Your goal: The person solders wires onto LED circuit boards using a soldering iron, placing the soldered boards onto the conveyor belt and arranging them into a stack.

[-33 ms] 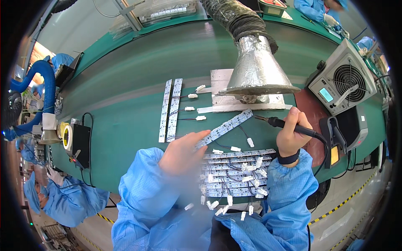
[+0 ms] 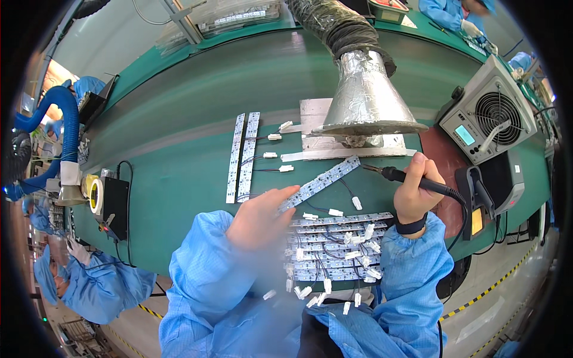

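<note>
My left hand (image 2: 259, 218) is closed on the near end of a narrow white circuit board strip (image 2: 325, 181), which slants up to the right. A thin wire runs from that strip to a white connector (image 2: 357, 203). In my right hand (image 2: 416, 191) is a soldering iron (image 2: 391, 173), gripped by its black handle, its metal tip close to the strip's far end; whether they touch I cannot tell. Just below lies a row of several similar strips (image 2: 334, 253) with wires and white connectors. Two more strips (image 2: 243, 158) lie side by side to the left of the held one.
A metal fume hood (image 2: 370, 98) on a flexible duct hangs over a pale board (image 2: 313, 113). At right stand a fan unit (image 2: 486, 113) and a soldering station holder (image 2: 474, 191). A black box (image 2: 111, 206) is at left. Other people in blue (image 2: 89, 280) work nearby.
</note>
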